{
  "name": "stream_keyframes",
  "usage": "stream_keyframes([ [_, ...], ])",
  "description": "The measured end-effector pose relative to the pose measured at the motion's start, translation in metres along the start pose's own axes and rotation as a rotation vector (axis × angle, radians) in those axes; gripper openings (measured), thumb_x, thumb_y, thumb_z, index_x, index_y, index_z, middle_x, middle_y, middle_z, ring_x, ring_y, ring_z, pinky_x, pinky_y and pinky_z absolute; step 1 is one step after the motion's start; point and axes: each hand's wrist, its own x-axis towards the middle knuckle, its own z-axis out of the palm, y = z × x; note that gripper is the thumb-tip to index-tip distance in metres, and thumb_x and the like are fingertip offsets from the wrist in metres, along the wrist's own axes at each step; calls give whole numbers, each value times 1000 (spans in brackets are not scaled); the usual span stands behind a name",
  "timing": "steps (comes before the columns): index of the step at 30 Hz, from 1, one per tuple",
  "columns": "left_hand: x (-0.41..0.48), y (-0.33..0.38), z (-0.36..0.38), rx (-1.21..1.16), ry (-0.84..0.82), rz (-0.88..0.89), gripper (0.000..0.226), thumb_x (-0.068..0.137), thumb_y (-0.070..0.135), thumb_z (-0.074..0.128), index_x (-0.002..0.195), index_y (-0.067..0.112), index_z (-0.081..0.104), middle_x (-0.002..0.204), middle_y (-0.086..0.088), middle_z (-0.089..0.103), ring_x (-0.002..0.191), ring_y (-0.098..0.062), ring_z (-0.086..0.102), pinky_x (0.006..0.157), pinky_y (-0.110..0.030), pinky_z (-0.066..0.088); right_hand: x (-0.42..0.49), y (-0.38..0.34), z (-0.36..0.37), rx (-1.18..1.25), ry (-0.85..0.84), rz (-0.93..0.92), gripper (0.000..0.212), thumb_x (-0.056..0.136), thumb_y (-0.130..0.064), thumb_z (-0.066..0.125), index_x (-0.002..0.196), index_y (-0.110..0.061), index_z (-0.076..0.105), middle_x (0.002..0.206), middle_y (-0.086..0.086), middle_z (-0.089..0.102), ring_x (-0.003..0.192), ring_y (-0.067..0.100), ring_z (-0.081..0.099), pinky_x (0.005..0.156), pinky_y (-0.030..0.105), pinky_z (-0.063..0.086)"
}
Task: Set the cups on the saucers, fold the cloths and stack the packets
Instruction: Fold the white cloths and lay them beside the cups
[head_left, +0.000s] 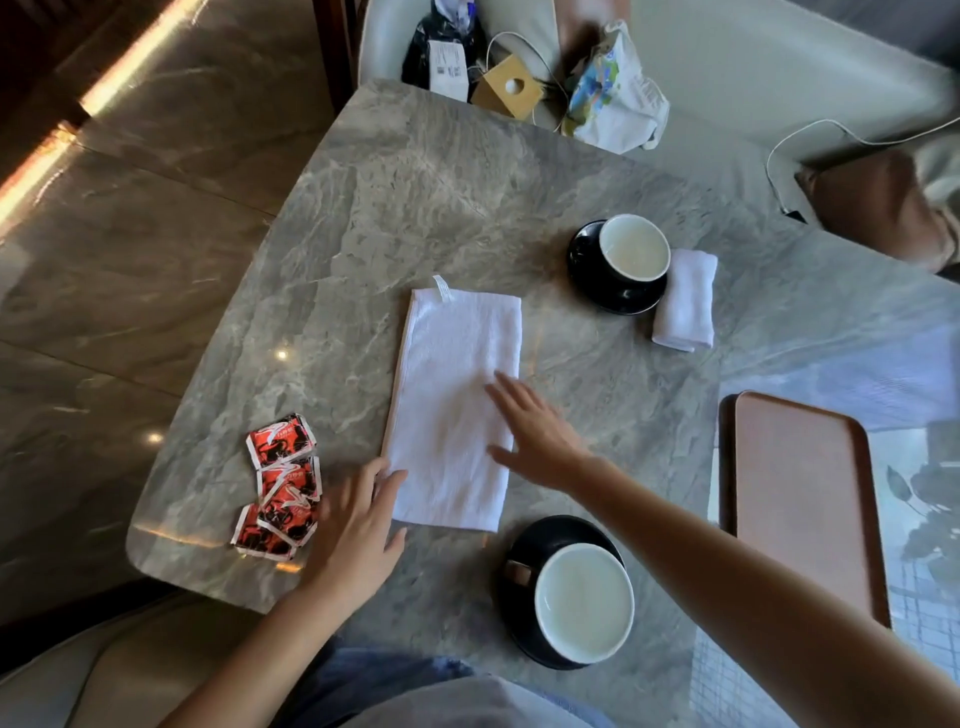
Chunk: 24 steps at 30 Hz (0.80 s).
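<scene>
The flat cloth (452, 405) lay in the middle of the table (415, 208), folded into a long white strip with a small tag at its far end. It looked light, soft and limp, so it would likely sag unless lifted by two corners or pressed down along the crease line. The near corners seemed the best places to pinch it for the next fold.

The right hand (535, 431) lay on the cloth's right edge, fingers straight and spread, holding nothing. The left hand (358, 525) was at the cloth's near left corner, fingers also straight, the tips touching or just short of the corner; blur made that hard to settle.

There were two cloths. The second cloth (684, 301), already folded small, sat beyond the flat cloth and to its right.

There were two cups and two saucers. The far cup (634, 248) stood on its saucer (587, 275), touching the second cloth. The near cup (584, 603) stood on its saucer (519, 571) just nearer than the flat cloth's near right corner. Both cups looked hard, smooth and breakable.

The packets (283, 486), thin and slippery-looking, lay overlapping left of the flat cloth, apparently four.
</scene>
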Motion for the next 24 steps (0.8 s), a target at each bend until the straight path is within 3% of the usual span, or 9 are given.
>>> stream_keyframes([
  [6,7,-2,-1,16,-51,14,56,65,19,76,118,23,58,121,-1,55,104,-24,58,80,-41,49,-9,-18,14,-105,-93,1,94,86,-44,61,152,-16,0,161,6,-11,148,26,-12,120,47,14],
  [7,8,-4,-1,15,-55,14,55,66,19,75,118,24,57,121,1,54,104,-23,58,80,-40,49,-11,-21,13,-107,-68,-4,91,86,-44,61,151,-16,4,161,7,-4,148,27,-6,119,46,16],
  [9,9,-5,0,10,-62,7,54,68,18,73,119,26,57,122,2,54,104,-22,57,82,-39,48,-15,-29,11,-80,33,-59,72,84,-43,62,142,-18,27,151,8,27,141,28,24,108,42,34],
  [10,10,-6,1,8,-60,1,54,68,18,73,119,27,56,122,2,53,105,-22,56,82,-39,48,-18,-35,10,-68,69,-103,58,82,-43,63,130,-20,39,136,4,43,128,25,41,95,38,43],
  [12,9,-6,3,1,-60,-15,53,70,19,71,120,27,55,123,3,52,106,-21,55,83,-39,48,-25,-46,14,-105,10,-176,40,78,-44,66,108,-22,48,109,-1,55,104,22,56,72,33,40],
  [14,9,-6,4,-7,-64,-26,53,70,22,70,120,29,52,123,6,49,106,-20,53,82,-37,46,-33,-54,21,-215,-131,-205,44,74,-40,71,106,-20,49,108,2,53,101,21,52,68,34,39],
  [16,11,-5,5,-12,-71,-36,56,68,24,72,120,30,50,123,6,48,105,-21,51,81,-37,44,-38,-55,29,-303,-200,-180,48,77,-21,70,116,-15,44,117,6,47,106,24,47,67,38,42],
  [19,15,-2,6,14,-101,-45,59,68,29,72,121,31,46,126,6,45,108,-22,49,82,-38,41,-38,-56,33,-327,-182,-164,53,78,2,59,125,-10,38,121,10,43,108,28,46,65,37,42],
  [24,15,1,9,27,-127,-83,65,69,43,68,126,32,39,132,7,38,116,-21,43,89,-38,36,-38,-53,31,-251,-173,-187,53,77,8,55,125,-9,39,121,10,43,109,28,44,66,37,44],
])
